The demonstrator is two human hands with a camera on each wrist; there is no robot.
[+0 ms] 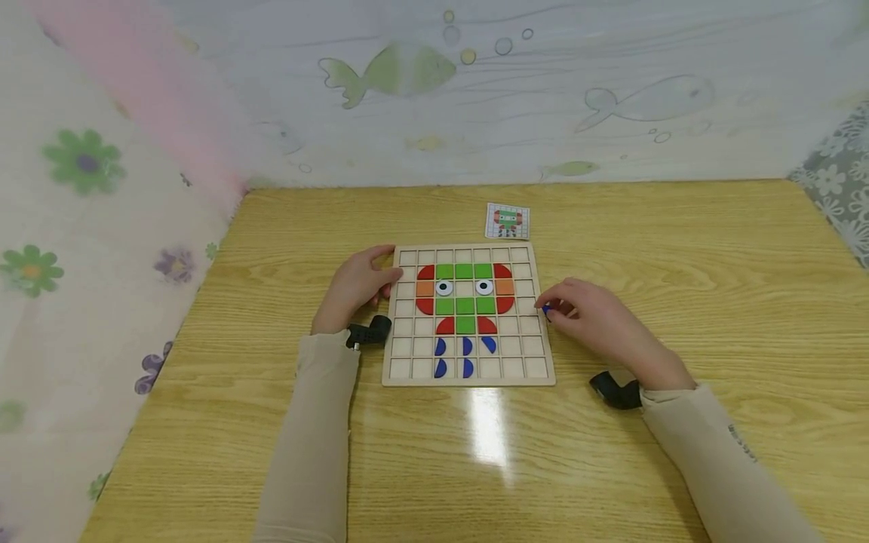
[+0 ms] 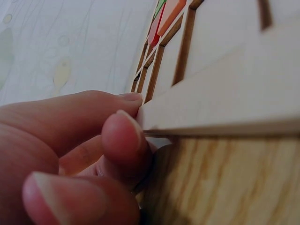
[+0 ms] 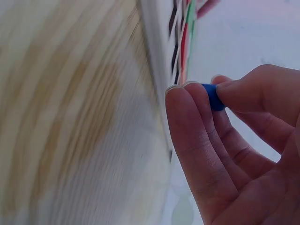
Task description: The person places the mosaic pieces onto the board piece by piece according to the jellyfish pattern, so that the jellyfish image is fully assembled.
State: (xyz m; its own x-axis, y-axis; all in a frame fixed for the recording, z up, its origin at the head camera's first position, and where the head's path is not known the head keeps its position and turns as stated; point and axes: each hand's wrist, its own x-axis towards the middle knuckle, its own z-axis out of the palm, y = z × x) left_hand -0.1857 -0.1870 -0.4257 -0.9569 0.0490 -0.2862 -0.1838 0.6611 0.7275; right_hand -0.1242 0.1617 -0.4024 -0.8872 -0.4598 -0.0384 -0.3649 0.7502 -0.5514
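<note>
A square wooden grid board point(image 1: 468, 381) lies on the table with flat coloured puzzle pieces in its cells. My left hand point(image 1: 357, 286) holds the board at its left edge near the far corner, its fingertips point(image 2: 123, 136) against the rim. Beside the right edge, my right hand point(image 1: 597, 320) pinches a small blue piece point(image 3: 213, 97) between thumb and fingers; its outline is partly hidden. Green squares point(image 1: 465, 305), red rounded pieces point(image 1: 503, 305), orange squares point(image 1: 505, 286) and two eye discs point(image 1: 444, 287) form a figure. Below them are blue half-discs point(image 1: 468, 368), with one blue half-disc point(image 1: 489, 345) sitting tilted.
A small printed card point(image 1: 508, 221) with a similar figure lies just beyond the board. The wood-grain table point(image 1: 285, 219) meets a painted wall point(image 1: 516, 143) at the back. Black wrist devices point(image 1: 614, 392) sit at both sleeves.
</note>
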